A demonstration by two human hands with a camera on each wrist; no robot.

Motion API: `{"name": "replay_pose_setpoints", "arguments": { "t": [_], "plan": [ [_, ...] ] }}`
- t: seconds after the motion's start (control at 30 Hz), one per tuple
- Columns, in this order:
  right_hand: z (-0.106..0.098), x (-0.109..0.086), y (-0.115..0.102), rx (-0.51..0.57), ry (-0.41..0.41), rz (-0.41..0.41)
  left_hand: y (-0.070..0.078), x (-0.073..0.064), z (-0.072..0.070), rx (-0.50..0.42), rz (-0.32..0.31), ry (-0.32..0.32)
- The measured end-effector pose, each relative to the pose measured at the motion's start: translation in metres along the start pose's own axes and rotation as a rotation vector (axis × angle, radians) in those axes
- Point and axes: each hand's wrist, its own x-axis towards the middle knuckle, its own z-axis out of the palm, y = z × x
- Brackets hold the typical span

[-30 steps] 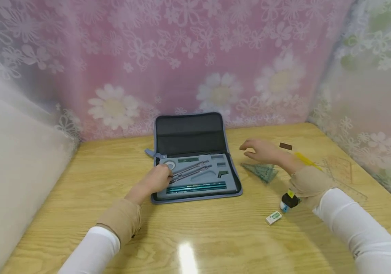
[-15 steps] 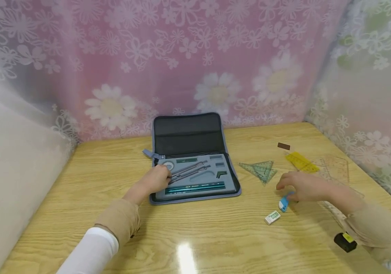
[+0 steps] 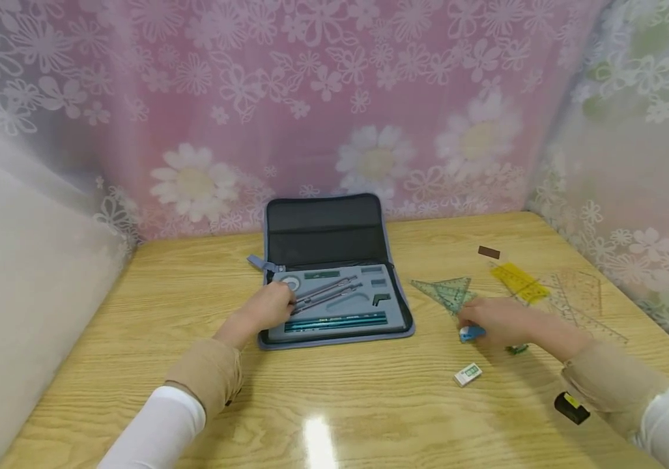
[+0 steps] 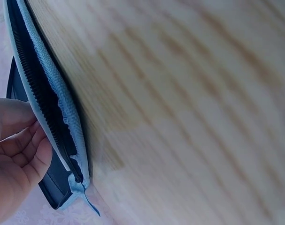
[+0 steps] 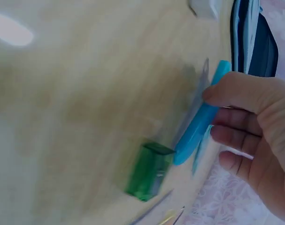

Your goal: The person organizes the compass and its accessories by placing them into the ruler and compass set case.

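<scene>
A zippered drawing-set case (image 3: 325,244) lies unfolded, its grey tray holding compasses (image 3: 322,296) and dark green pencils (image 3: 337,321). My left hand (image 3: 264,306) grips the case's left edge, thumb and curled fingers just inside the zip in the left wrist view; whatever sits between the fingertips is hidden. To the right of the case, my right hand (image 3: 501,322) pinches a small flat blue object (image 5: 201,124) with rounded ends. Below it on the table is a green sharpener (image 5: 151,171), partly covered by the hand in the head view.
A boxed eraser (image 3: 468,374) lies nearer me. Green set squares (image 3: 445,291), a yellow ruler (image 3: 518,281) and a clear orange protractor (image 3: 586,293) spread out at the right. A black-and-yellow item (image 3: 571,407) is by my right sleeve, a brown strip (image 3: 489,251) farther back.
My right hand came back from beside the case, took hold of the blue object near the eraser, and has moved it slightly left and away from me. My left hand stays put.
</scene>
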Motion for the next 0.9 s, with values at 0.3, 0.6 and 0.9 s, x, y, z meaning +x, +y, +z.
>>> {"name": "replay_pose_setpoints", "arguments": {
  "t": [0.3,0.6,0.9],
  "plan": [
    [-0.024,0.037,0.007,0.089,0.229,-0.021,0.001,0.000,0.001,-0.002,0.005,0.005],
    [-0.032,0.067,-0.006,0.249,0.259,0.041,0.003,-0.002,0.000,-0.027,-0.031,-0.016],
    [-0.028,0.099,-0.017,0.465,0.318,0.035,0.003,-0.001,-0.001,-0.017,-0.024,0.000]
  ]
}}
